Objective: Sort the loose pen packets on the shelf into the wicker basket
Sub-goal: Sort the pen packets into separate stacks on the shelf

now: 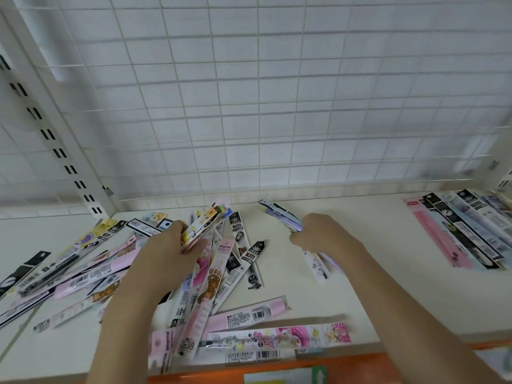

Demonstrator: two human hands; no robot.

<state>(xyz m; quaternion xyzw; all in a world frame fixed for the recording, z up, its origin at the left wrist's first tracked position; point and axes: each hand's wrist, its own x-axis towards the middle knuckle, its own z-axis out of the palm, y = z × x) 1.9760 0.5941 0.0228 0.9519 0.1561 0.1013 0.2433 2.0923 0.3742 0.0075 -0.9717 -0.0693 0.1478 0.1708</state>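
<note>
A heap of loose pen packets (91, 273) covers the left and middle of the white shelf (360, 286). My left hand (166, 250) grips a few yellow and pink packets (202, 223) lifted out of the heap. To the right, my right hand (324, 236) holds a small bunch of lilac and white packets (285, 217) whose ends stick out above and below the fist. More pink packets (277, 338) lie near the front edge. No wicker basket is in view.
A second row of packets (465, 231) lies side by side at the far right of the shelf. A white wire grid (249, 92) forms the back wall, with a slotted upright (55, 139) at left. An orange strip (277, 367) runs along the shelf's front edge.
</note>
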